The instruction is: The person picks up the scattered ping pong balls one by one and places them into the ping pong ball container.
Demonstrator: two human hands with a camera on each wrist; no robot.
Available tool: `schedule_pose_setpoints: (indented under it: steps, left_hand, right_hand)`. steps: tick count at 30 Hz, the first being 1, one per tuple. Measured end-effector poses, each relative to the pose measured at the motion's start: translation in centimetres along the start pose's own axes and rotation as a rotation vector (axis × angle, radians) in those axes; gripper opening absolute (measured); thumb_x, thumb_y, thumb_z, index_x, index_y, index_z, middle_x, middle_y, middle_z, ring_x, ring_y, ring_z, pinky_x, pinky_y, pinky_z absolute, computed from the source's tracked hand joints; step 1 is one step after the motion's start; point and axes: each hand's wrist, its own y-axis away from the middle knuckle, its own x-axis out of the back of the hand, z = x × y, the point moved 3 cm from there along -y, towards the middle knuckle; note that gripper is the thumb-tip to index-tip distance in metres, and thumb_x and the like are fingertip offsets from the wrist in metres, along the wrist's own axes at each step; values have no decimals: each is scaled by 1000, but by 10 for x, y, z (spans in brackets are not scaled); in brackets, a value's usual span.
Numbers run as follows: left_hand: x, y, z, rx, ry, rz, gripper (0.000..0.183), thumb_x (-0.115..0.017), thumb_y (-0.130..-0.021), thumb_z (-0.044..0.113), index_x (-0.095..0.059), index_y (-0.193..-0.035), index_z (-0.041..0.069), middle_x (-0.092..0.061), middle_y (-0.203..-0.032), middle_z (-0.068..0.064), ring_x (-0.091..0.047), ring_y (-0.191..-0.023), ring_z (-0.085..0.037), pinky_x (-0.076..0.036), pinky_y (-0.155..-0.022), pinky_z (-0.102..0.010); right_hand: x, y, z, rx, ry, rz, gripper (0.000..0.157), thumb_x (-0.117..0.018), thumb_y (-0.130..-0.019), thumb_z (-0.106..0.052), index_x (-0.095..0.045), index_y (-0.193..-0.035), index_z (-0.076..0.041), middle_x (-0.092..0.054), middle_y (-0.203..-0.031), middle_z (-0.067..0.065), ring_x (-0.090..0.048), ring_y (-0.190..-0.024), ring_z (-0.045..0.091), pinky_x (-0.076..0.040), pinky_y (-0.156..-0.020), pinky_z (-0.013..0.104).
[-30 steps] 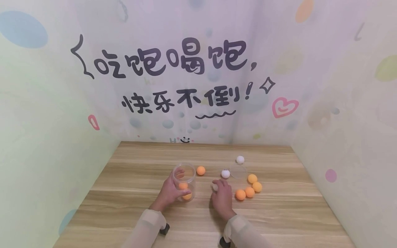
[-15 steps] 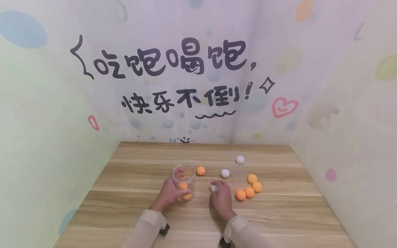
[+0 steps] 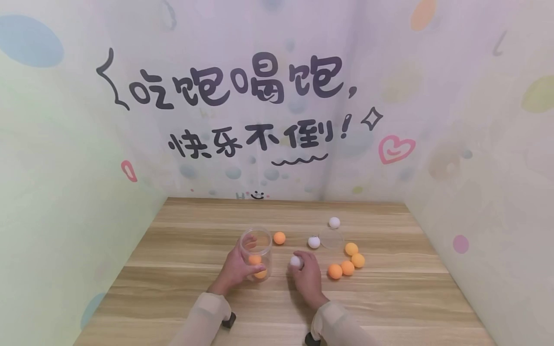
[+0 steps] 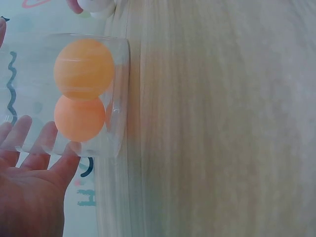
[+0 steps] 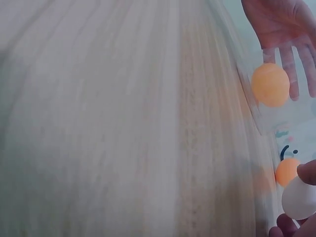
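In the head view, my left hand holds a clear plastic cylinder that stands upright on the table. Two orange ping-pong balls lie inside it; the left wrist view shows the upper ball and the lower ball near its base. To the right of the cylinder, my right hand pinches a white ping-pong ball between thumb and fingers. The same white ball appears at the edge of the right wrist view, apart from the cylinder.
One orange ball sits just behind the cylinder on the wooden table. Two white balls, one nearer and one farther, lie beside a clear round lid. Several orange balls form a curve at right. Printed walls enclose the table.
My right hand has shifted slightly left toward the cylinder with the white ball, which now shows more fully between the fingers. My left hand and the cylinder have stayed put.
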Motion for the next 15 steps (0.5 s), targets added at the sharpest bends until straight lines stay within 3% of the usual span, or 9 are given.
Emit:
schedule_pose_setpoints:
  steps: [8,15]
  left_hand:
    - [0,0,-1,-1,4,4,89,-90,-67,9,-41,-140,18,-51,-140,-5,-48,-129,-30,-40,-102,-54]
    - [0,0,-2,-7,1,10,89,-91,-66,9,-41,-139,18,-51,-140,-5,-48,-128,-29,-41,-101,-53]
  right_hand:
    - [-3,0,-7,-41,-95,-24,37,-79,-79,-3,-65,-114,-2,-58,-102,7,-57,-84,18,-52,-68,27]
    - [-2,-1,-17,2,-144,11,36,-80,-79,-6,-66,-112,-4,-58,-98,5,-59,-84,18,-53,-69,26]
